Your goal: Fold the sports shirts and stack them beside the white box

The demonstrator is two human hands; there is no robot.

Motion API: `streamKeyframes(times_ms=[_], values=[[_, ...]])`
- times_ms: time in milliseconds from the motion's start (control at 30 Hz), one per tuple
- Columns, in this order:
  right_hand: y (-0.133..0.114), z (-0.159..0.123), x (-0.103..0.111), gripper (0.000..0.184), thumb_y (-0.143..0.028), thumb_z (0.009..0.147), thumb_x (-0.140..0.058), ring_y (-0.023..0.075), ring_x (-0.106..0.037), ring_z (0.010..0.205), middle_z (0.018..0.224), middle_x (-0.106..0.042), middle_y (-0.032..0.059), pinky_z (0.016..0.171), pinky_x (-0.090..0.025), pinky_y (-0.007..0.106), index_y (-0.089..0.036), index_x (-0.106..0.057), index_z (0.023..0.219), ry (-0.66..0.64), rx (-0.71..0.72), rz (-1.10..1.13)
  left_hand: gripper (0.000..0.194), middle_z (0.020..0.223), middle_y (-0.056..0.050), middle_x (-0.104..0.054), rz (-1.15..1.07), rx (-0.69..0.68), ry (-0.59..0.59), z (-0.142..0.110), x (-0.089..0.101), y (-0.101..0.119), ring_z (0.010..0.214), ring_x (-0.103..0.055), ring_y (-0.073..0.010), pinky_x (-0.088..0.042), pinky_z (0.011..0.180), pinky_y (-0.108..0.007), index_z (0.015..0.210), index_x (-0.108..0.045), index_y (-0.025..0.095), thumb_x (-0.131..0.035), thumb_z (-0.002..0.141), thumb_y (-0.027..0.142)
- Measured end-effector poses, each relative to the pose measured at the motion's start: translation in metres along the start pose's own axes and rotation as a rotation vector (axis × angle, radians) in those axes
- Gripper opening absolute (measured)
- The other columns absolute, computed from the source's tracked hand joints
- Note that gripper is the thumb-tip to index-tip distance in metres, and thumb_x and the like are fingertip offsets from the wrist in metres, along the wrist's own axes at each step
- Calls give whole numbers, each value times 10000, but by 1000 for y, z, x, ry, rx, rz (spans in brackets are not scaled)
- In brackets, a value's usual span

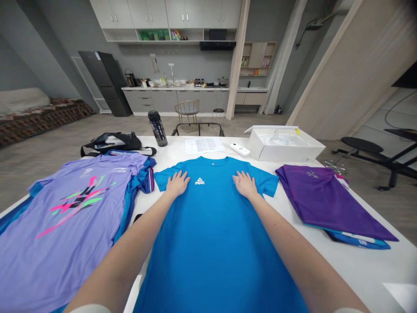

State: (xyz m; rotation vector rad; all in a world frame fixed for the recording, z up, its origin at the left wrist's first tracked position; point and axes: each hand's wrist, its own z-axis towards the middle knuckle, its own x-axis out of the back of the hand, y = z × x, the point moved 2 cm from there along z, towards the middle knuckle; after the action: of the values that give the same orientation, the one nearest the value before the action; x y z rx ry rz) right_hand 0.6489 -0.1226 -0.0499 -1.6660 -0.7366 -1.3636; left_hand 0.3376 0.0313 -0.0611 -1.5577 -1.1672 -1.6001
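Note:
A blue T-shirt with a white chest logo lies spread face up on the white table, its collar toward the far side. My left hand rests flat on the shirt near the left shoulder, fingers stretched out. On the opposite side of the chest, my right hand lies flat with its fingers apart. Neither hand grips the fabric. To the left is a pile of shirts with a lavender printed T-shirt on top. Folded shirts with a purple one uppermost lie to the right.
Along the far table edge are a black bag, a dark bottle, a printed paper, a white device and an open white box. A dark object shows partly beside my left forearm. Beyond stands a wire chair.

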Motion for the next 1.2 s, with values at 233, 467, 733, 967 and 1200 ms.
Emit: streamKeyframes(times_ms=[233,467,733,967,1200], values=[[14,61,-12,700,-687,1005,-188,352,-126,1557,1698,-203,31,1207,-70,663,-355,-286,1612,25,15,-38,736,1699,-50,-145,-12,65,34,51,-6,-16,1570,-121,-295,-93,1243,-596,1626,-250,270,-150,998,640],[24,65,2,606,-560,1043,-245,304,-266,1516,1644,-346,69,1211,-210,574,-267,-459,1528,88,49,49,674,1671,-120,-262,-103,58,159,58,7,-40,1543,-228,-286,-166,1236,-548,1607,-294,209,-220,1027,543],[98,38,36,397,-204,965,-408,375,-534,1224,1298,-633,217,977,-447,520,-107,-621,1286,235,-196,-211,582,1372,-256,-555,78,299,203,27,29,-105,1277,-510,-383,-374,1070,-504,1376,-509,29,-399,992,453],[118,55,44,391,-231,975,-399,372,-534,1200,1272,-617,238,924,-467,476,-84,-637,1248,141,-202,-296,466,1342,-252,-516,94,365,264,18,58,-86,1234,-479,-417,-390,980,-502,1304,-564,65,-474,960,366],[128,77,54,619,-658,910,-531,409,-493,1268,1315,-573,235,991,-412,533,-132,-690,1197,55,-213,-262,233,1190,-96,-617,-22,-599,203,-119,41,137,1094,-560,-261,-392,927,-396,1143,-623,210,-475,983,294]])
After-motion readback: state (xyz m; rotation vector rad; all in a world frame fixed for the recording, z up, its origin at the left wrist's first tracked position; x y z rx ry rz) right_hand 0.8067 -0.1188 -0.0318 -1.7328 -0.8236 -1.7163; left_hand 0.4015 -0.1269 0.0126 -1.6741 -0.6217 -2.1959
